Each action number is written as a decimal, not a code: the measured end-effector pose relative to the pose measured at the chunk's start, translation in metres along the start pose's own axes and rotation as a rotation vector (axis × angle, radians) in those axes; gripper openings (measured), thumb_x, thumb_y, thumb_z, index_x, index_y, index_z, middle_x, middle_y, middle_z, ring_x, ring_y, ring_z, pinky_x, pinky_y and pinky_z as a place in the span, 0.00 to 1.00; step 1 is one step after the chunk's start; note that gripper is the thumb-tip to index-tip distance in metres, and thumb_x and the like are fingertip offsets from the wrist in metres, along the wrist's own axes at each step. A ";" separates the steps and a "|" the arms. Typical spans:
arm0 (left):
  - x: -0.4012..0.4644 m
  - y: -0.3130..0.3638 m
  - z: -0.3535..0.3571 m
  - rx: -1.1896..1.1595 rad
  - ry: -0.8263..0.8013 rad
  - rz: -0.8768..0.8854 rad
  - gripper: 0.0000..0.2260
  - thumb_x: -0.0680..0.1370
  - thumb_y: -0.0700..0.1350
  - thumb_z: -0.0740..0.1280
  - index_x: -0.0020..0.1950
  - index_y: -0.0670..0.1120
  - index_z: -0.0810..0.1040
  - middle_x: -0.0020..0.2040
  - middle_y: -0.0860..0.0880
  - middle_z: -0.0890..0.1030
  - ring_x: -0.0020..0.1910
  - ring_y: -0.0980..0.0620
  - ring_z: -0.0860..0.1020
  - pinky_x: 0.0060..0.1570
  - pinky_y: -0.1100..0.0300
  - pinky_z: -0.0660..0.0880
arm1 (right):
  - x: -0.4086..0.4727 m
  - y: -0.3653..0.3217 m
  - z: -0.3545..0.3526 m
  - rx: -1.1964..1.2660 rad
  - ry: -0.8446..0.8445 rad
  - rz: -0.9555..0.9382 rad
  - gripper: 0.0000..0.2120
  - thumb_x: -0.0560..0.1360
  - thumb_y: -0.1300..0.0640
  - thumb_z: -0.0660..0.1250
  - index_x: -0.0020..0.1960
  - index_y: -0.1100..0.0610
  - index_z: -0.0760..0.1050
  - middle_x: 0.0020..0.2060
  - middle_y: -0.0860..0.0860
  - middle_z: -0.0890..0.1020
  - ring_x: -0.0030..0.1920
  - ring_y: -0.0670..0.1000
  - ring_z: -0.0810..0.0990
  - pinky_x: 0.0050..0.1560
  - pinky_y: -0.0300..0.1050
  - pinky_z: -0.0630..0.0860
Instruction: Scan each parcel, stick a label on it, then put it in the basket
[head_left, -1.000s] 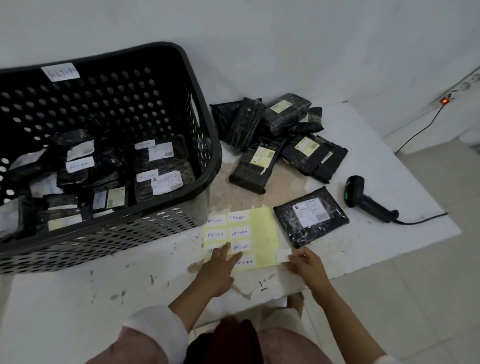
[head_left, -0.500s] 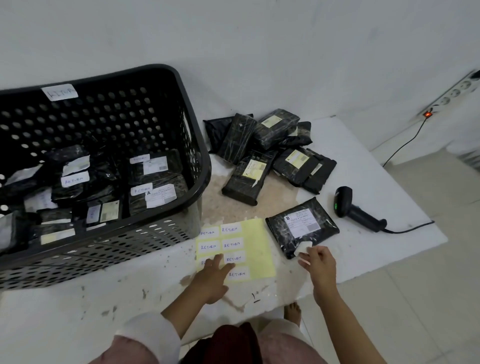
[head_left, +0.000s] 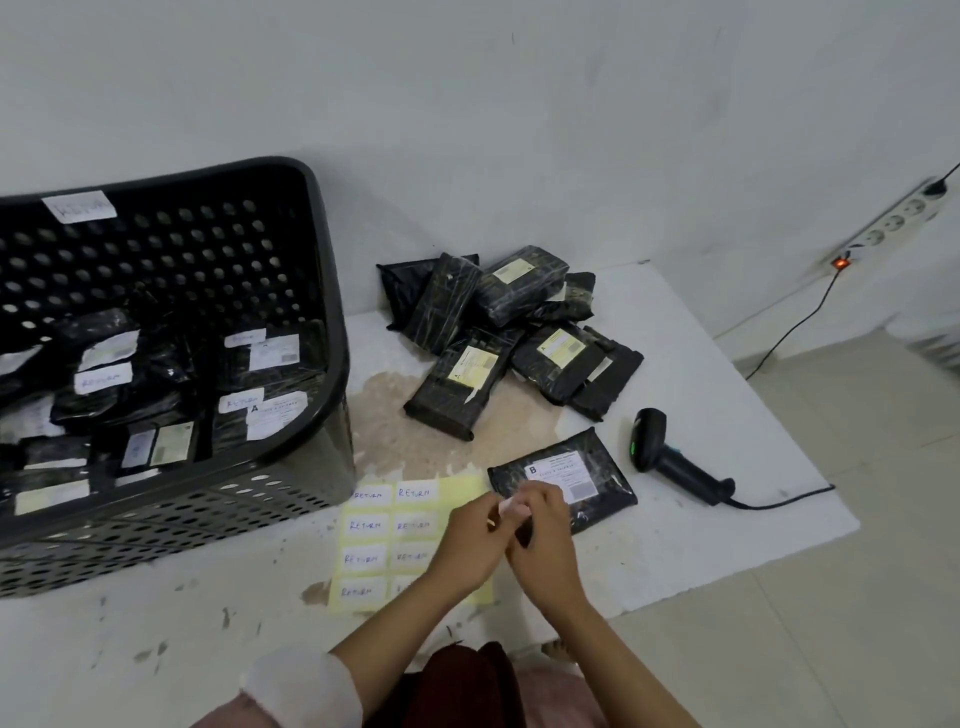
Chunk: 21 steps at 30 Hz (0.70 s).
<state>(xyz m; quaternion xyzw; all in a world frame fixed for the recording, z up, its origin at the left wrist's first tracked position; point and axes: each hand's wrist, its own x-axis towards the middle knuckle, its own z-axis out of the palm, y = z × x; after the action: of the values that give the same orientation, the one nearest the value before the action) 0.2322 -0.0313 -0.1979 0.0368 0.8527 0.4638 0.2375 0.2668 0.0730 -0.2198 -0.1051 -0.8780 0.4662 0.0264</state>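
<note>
A black parcel marked B (head_left: 587, 470) lies flat on the white table, between the label sheet and the scanner. My left hand (head_left: 467, 545) and my right hand (head_left: 543, 545) meet just over its near left corner, pinching a small white label (head_left: 508, 506) between their fingertips. Under my left hand lies the yellow sheet (head_left: 387, 540) with several white RETURN labels. The black basket (head_left: 332, 364) stands at the left with several labelled parcels inside. A black barcode scanner (head_left: 670, 460) rests on the table to the right of parcel B.
A pile of several black parcels (head_left: 509, 332) sits at the back of the table. The scanner's cable (head_left: 779, 501) runs off the table's right edge. A power strip (head_left: 888, 223) hangs on the wall at the right. The table ends close behind parcel B's right side.
My left hand has left the label sheet and joined my right hand at parcel B's corner. The peeled label is now pinched between both hands. The view has tilted up.
</note>
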 end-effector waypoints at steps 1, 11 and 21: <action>0.003 0.006 0.007 0.004 0.051 0.007 0.12 0.79 0.49 0.64 0.37 0.47 0.70 0.32 0.52 0.74 0.31 0.56 0.71 0.31 0.70 0.67 | 0.004 0.002 -0.005 -0.022 0.001 -0.015 0.08 0.73 0.65 0.67 0.52 0.60 0.75 0.61 0.49 0.68 0.61 0.45 0.67 0.58 0.36 0.66; 0.047 0.024 0.031 -0.213 0.175 -0.170 0.09 0.81 0.38 0.60 0.46 0.36 0.76 0.40 0.42 0.80 0.39 0.47 0.82 0.44 0.51 0.82 | 0.054 0.034 -0.071 0.162 -0.109 0.021 0.08 0.75 0.63 0.68 0.47 0.51 0.71 0.45 0.47 0.78 0.45 0.41 0.77 0.42 0.35 0.74; 0.072 0.037 0.067 -0.365 0.273 -0.250 0.04 0.77 0.34 0.67 0.50 0.40 0.76 0.35 0.45 0.78 0.31 0.52 0.79 0.32 0.64 0.79 | 0.101 0.068 -0.096 0.084 -0.196 0.146 0.15 0.69 0.73 0.64 0.49 0.57 0.68 0.39 0.52 0.77 0.37 0.49 0.75 0.37 0.40 0.75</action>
<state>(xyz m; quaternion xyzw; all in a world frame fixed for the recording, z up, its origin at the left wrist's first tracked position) 0.1919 0.0617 -0.2251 -0.1752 0.7771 0.5776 0.1784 0.1932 0.2091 -0.2264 -0.1213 -0.8461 0.5113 -0.0893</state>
